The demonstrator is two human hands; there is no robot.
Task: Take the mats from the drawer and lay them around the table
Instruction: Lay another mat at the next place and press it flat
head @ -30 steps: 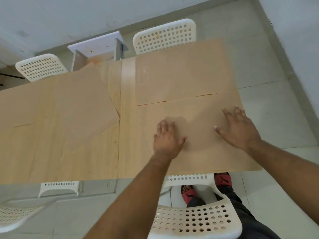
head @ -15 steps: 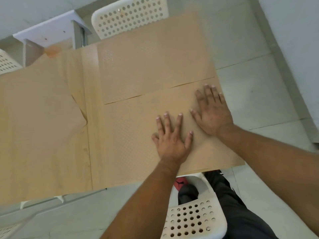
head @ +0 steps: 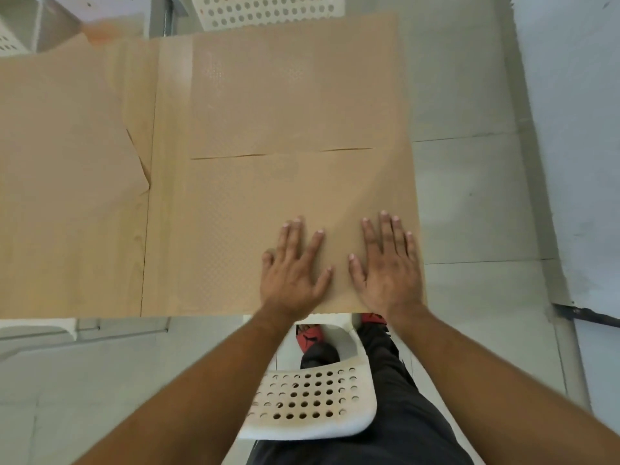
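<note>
Your left hand (head: 295, 263) and right hand (head: 389, 263) lie side by side, fingers spread, palms flat on the near mat (head: 255, 229), close to the near edge of the worktop (head: 147, 229). Neither pinches anything. That mat stretches away to your left of both hands, its long axis running along the worktop edge, so the left hand is nearer its uncovered length. Beyond it a second mat (head: 288, 88) meets it edge to edge; a third (head: 63, 135) lies skewed farther left. A white chair (head: 312, 407) stands tucked just below your wrists.
</note>
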